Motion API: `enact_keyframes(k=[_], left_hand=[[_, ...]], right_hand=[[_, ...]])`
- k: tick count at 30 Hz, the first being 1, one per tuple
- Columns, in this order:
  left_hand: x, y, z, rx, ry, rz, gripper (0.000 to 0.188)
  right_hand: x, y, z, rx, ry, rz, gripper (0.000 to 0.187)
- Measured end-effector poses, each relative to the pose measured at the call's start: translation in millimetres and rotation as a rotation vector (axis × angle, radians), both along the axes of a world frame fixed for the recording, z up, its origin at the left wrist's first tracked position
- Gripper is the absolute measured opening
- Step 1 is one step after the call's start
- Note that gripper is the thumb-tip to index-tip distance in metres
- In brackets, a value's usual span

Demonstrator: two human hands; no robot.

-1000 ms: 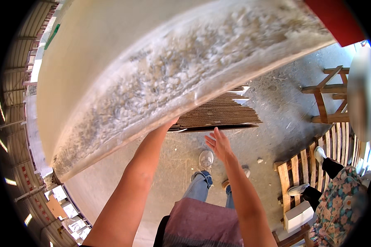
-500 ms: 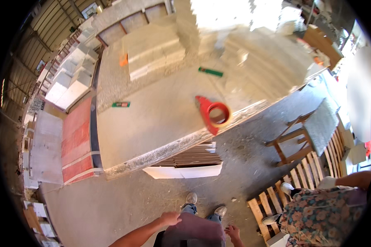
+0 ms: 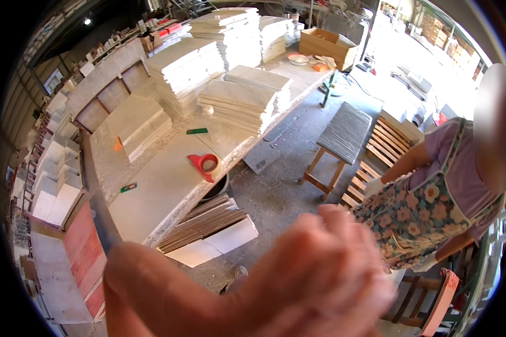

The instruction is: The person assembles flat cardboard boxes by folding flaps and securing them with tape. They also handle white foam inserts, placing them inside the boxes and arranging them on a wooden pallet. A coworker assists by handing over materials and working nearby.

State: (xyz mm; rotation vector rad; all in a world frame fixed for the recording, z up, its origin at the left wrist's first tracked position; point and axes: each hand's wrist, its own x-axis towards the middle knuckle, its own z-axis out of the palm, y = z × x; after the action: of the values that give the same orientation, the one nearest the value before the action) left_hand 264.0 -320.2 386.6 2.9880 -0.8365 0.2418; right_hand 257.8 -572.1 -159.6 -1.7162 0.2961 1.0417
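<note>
My left hand [image 3: 289, 275] looms large and blurred in front of the camera, its forearm rising from the lower left. Its fingers bunch toward the right, and whether they grip anything is not visible. Blurred skin at their right edge seems to be my right hand [image 3: 371, 289], pressed against or overlapping the left; its fingers cannot be made out. Beyond the hands, a red tape dispenser [image 3: 201, 167] lies at the edge of the worktable [image 3: 152, 210]. Two small green tools, one farther [image 3: 197, 131] and one nearer [image 3: 129, 187], rest on the same top, apart from my hands.
Stacks of pale slabs [image 3: 236, 98] crowd the table's far part, with a cardboard box [image 3: 329, 48] behind. Flat cardboard sheets [image 3: 202, 227] lean below the front edge. At right are a wooden stool [image 3: 343, 132], pallets [image 3: 388, 137] and a person in a flowered apron [image 3: 424, 216].
My hands have risen from beside my lap to close before the camera. The view has tilted up and swung right, bringing more of the far room and the other person into sight.
</note>
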Motion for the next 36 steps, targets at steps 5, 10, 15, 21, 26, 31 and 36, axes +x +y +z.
enact_keyframes(k=[5, 10, 15, 21, 26, 31, 36], left_hand=[[-22, -61, 33, 0.129, -0.255, -0.064, 0.013], [-19, -96, 35, 0.182, -0.288, -0.066, 0.012], [-26, -107, 36, 0.199, -0.296, -0.031, 0.011], [-38, -88, -34, 0.056, -0.044, -0.191, 0.021], [-54, -45, -139, -0.001, 0.282, 0.086, 0.035], [-95, -35, -225, -0.141, 0.791, 0.15, 0.045], [-121, -44, -281, -0.191, 0.8, 0.244, 0.043]], right_hand=[[-19, -26, -6, 0.0, -0.019, 0.04, 0.032], [-25, -45, -14, 0.0, -0.001, 0.045, 0.032], [-39, -50, -66, 0.081, -0.011, 0.008, 0.022], [-22, -69, 22, -0.036, -0.125, 0.006, 0.029], [-32, -95, -17, -0.008, -0.025, -0.041, 0.032], [-54, -123, -42, -0.027, -0.037, -0.039, 0.03], [-58, -134, -48, -0.028, 0.015, -0.121, 0.028]])
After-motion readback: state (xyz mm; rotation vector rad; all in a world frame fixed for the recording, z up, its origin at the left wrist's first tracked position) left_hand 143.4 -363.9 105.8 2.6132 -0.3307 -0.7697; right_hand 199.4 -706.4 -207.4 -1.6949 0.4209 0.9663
